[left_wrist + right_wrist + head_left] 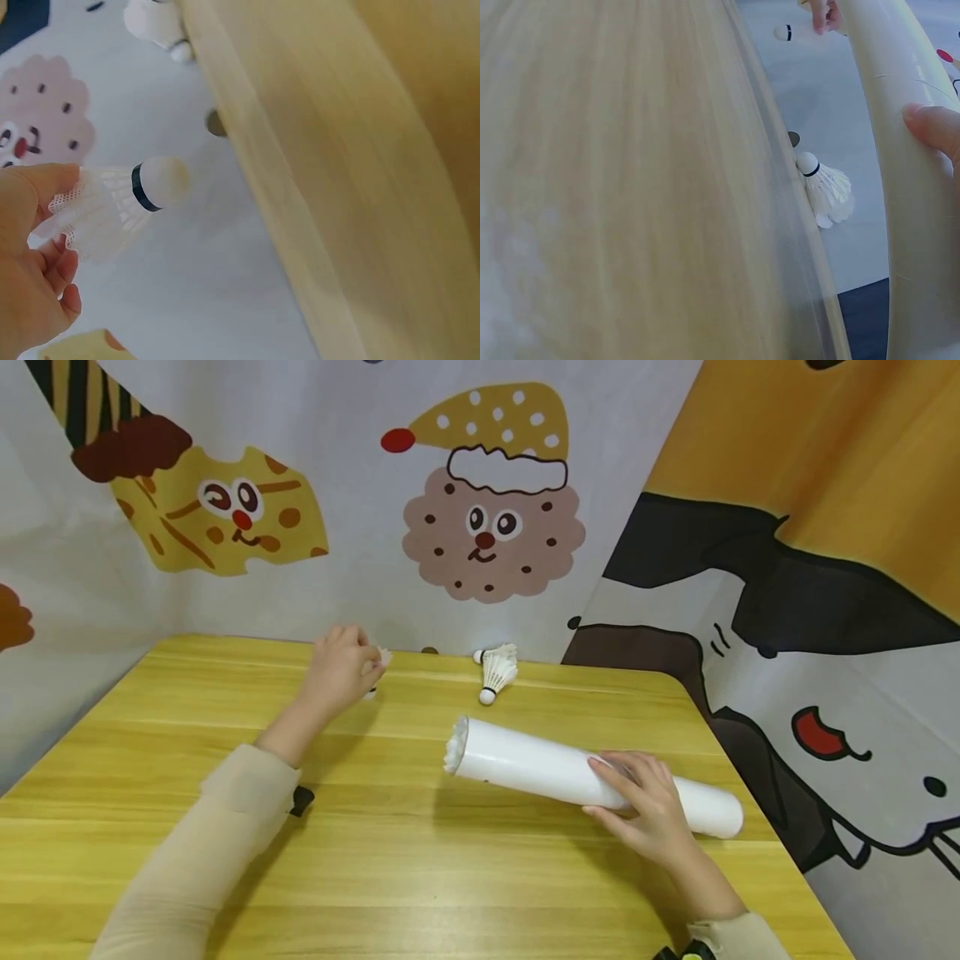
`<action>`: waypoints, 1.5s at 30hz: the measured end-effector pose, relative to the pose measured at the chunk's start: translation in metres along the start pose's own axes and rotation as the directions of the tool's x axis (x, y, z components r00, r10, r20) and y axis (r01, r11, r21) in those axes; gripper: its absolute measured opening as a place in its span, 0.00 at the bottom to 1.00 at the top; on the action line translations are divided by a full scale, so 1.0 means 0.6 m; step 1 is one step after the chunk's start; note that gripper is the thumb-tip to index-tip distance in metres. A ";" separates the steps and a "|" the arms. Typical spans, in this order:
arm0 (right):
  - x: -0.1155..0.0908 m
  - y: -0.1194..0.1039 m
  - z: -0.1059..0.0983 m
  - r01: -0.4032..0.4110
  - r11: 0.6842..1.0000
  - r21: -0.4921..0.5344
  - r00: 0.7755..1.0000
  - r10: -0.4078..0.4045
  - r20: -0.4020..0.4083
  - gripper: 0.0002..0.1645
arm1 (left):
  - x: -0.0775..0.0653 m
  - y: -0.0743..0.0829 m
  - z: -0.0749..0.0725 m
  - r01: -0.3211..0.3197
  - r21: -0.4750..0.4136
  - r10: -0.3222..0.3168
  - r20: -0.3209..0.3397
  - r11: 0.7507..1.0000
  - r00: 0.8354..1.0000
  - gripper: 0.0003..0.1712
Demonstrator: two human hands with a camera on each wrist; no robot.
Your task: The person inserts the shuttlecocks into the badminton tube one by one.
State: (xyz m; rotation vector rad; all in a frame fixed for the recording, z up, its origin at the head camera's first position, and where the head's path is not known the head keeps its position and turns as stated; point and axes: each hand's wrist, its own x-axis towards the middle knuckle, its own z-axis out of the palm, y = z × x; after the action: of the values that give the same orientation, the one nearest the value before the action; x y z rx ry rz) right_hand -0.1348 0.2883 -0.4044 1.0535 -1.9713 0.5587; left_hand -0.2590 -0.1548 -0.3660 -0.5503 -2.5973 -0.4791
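Note:
My left hand (341, 667) pinches a white shuttlecock (105, 206) by the rim of its skirt, above the far left part of the table. In the left wrist view, its black-banded cork points away from the fingers. My right hand (651, 806) grips a long white tube (532, 762) around its middle, holding it slantwise over the table. White feather edges (453, 747) show at the tube's left end; what lies deeper inside is hidden. Beyond the tube, near the table's back edge, lie shuttlecocks (498, 672), at least two close together.
The wooden table (375, 868) ends at the back against a printed curtain (352, 527) with cartoon figures. A dark strap piece (302, 800) shows by the left cuff, and a black device (686, 952) by the right one.

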 end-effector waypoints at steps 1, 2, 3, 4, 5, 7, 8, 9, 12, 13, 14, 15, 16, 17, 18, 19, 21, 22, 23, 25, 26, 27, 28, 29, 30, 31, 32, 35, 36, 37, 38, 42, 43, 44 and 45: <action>0.000 0.000 0.000 -0.002 1.000 -0.001 1.000 0.002 0.000 0.33 | -0.002 0.006 -0.001 -0.010 -0.015 0.010 -0.020 1.000 1.000 0.07; -0.001 0.000 0.000 -0.003 1.000 -0.001 1.000 0.003 0.000 0.33 | -0.005 0.011 -0.003 -0.018 -0.032 0.016 -0.040 0.999 0.999 0.07; -0.001 0.000 0.000 -0.005 1.000 -0.002 1.000 0.005 0.000 0.33 | -0.007 0.017 -0.005 -0.024 -0.050 0.021 -0.060 0.998 0.998 0.07; -0.001 0.000 -0.001 -0.007 1.000 -0.002 1.000 0.007 0.001 0.33 | -0.010 0.022 -0.007 -0.032 -0.068 0.026 -0.081 0.997 0.996 0.07; -0.001 0.000 -0.001 -0.009 1.000 -0.002 1.000 0.009 0.002 0.33 | -0.013 0.027 -0.009 -0.037 -0.089 0.028 -0.100 0.995 0.995 0.07; -0.001 0.000 -0.001 -0.011 1.000 -0.002 1.000 0.011 0.002 0.33 | -0.021 0.036 -0.014 -0.037 -0.134 0.021 -0.124 0.990 0.992 0.07; -0.001 0.000 -0.001 -0.012 1.000 -0.002 1.000 0.012 0.003 0.33 | -0.024 0.040 -0.017 -0.036 -0.159 0.015 -0.133 0.987 0.991 0.07; -0.001 0.000 -0.001 -0.011 1.000 -0.002 1.000 0.011 0.001 0.33 | -0.027 0.044 -0.018 -0.035 -0.186 0.009 -0.142 0.982 0.990 0.07; -0.002 0.000 -0.001 -0.010 1.000 -0.006 1.000 0.010 -0.002 0.33 | -0.037 0.056 -0.022 -0.041 -0.260 -0.006 -0.177 0.965 0.984 0.06; -0.002 0.000 -0.001 -0.011 1.000 -0.008 1.000 0.011 -0.003 0.33 | -0.040 0.060 -0.024 -0.047 -0.284 -0.010 -0.194 0.958 0.981 0.06; -0.002 0.000 -0.001 -0.012 1.000 -0.009 1.000 0.012 -0.004 0.33 | -0.043 0.065 -0.025 -0.055 -0.307 -0.013 -0.214 0.950 0.977 0.06; -0.002 0.000 -0.002 -0.013 1.000 -0.010 1.000 0.013 -0.005 0.33 | -0.045 0.069 -0.027 -0.065 -0.326 -0.015 -0.236 0.943 0.972 0.06; -0.002 0.000 -0.002 -0.015 1.000 -0.011 1.000 0.015 -0.005 0.33 | -0.048 0.074 -0.028 -0.077 -0.345 -0.015 -0.259 0.936 0.966 0.06; -0.002 0.000 -0.002 -0.015 1.000 -0.011 1.000 0.015 -0.006 0.33 | -0.051 0.078 -0.030 -0.093 -0.368 -0.016 -0.282 0.925 0.959 0.06; -0.002 0.000 -0.002 -0.016 1.000 -0.011 1.000 0.015 -0.006 0.33 | -0.053 0.083 -0.031 -0.110 -0.388 -0.015 -0.305 0.915 0.952 0.05; -0.002 0.000 -0.001 -0.016 1.000 -0.010 1.000 0.016 -0.006 0.33 | -0.055 0.087 -0.031 -0.127 -0.408 -0.014 -0.325 0.904 0.946 0.05; -0.002 0.000 -0.001 -0.014 1.000 -0.010 1.000 0.014 -0.010 0.33 | -0.060 0.096 -0.032 -0.166 -0.438 -0.003 -0.360 0.884 0.933 0.05; -0.002 0.000 0.000 -0.013 1.000 -0.010 1.000 0.013 -0.013 0.33 | -0.062 0.101 -0.033 -0.180 -0.454 -0.003 -0.374 0.873 0.928 0.05; -0.002 0.000 0.000 -0.013 1.000 -0.012 1.000 0.012 -0.015 0.33 | -0.065 0.105 -0.033 -0.192 -0.468 -0.004 -0.386 0.862 0.922 0.05; -0.002 0.000 0.001 -0.011 1.000 -0.015 1.000 0.010 -0.020 0.33 | -0.069 0.115 -0.033 -0.210 -0.500 -0.013 -0.406 0.840 0.914 0.05; -0.002 0.000 0.001 -0.010 1.000 -0.018 1.000 0.010 -0.024 0.33 | -0.071 0.121 -0.034 -0.217 -0.518 -0.022 -0.415 0.827 0.909 0.05; -0.002 -0.001 0.001 -0.010 1.000 -0.020 1.000 0.010 -0.026 0.32 | -0.073 0.126 -0.035 -0.219 -0.539 -0.037 -0.423 0.813 0.905 0.04; -0.002 -0.001 0.001 -0.011 1.000 -0.022 1.000 0.010 -0.029 0.32 | -0.075 0.132 -0.035 -0.221 -0.564 -0.055 -0.432 0.796 0.900 0.04; -0.002 -0.001 0.001 -0.012 1.000 -0.025 0.999 0.011 -0.031 0.32 | -0.077 0.138 -0.036 -0.225 -0.587 -0.073 -0.440 0.777 0.895 0.04; -0.002 -0.001 0.001 -0.013 1.000 -0.027 0.999 0.012 -0.032 0.32 | -0.079 0.144 -0.037 -0.228 -0.613 -0.092 -0.445 0.756 0.891 0.04; -0.002 -0.001 0.001 -0.014 1.000 -0.028 0.999 0.013 -0.033 0.32 | -0.081 0.149 -0.038 -0.228 -0.639 -0.113 -0.447 0.735 0.887 0.05; -0.002 -0.001 0.001 -0.015 0.999 -0.030 0.999 0.014 -0.034 0.32 | -0.083 0.155 -0.040 -0.229 -0.663 -0.133 -0.448 0.713 0.884 0.05; -0.002 0.000 0.000 -0.017 0.999 -0.031 0.999 0.016 -0.036 0.32 | -0.089 0.169 -0.044 -0.213 -0.744 -0.195 -0.420 0.633 0.886 0.04; -0.002 0.000 0.000 -0.018 0.999 -0.030 0.999 0.017 -0.037 0.32 | -0.092 0.173 -0.046 -0.204 -0.771 -0.213 -0.402 0.603 0.890 0.04; -0.001 0.000 0.000 -0.019 0.999 -0.030 0.999 0.018 -0.039 0.32 | -0.094 0.177 -0.047 -0.192 -0.795 -0.230 -0.382 0.576 0.895 0.03; -0.001 0.001 0.000 -0.020 0.999 -0.030 0.999 0.019 -0.040 0.32 | -0.095 0.180 -0.047 -0.179 -0.817 -0.245 -0.361 0.548 0.900 0.03; 0.000 0.002 -0.001 -0.025 0.999 -0.026 0.999 0.023 -0.045 0.33 | -0.101 0.194 -0.044 -0.122 -0.871 -0.277 -0.280 0.476 0.919 0.02; 0.000 0.002 -0.001 -0.024 0.999 -0.026 0.999 0.023 -0.046 0.33 | -0.102 0.197 -0.042 -0.110 -0.877 -0.280 -0.265 0.468 0.923 0.02; 0.000 0.002 -0.001 -0.023 0.999 -0.025 0.999 0.022 -0.048 0.33 | -0.103 0.201 -0.041 -0.100 -0.882 -0.282 -0.252 0.461 0.926 0.02; 0.000 0.002 -0.001 -0.023 0.999 -0.023 0.999 0.021 -0.050 0.33 | -0.104 0.205 -0.040 -0.089 -0.885 -0.281 -0.239 0.457 0.929 0.02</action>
State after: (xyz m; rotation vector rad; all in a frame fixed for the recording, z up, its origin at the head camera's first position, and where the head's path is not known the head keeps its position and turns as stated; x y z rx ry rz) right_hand -0.1354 0.2893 -0.4038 0.9954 -1.9439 0.5669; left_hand -0.1443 -0.0774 -0.3467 -0.5340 -1.8241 -1.8598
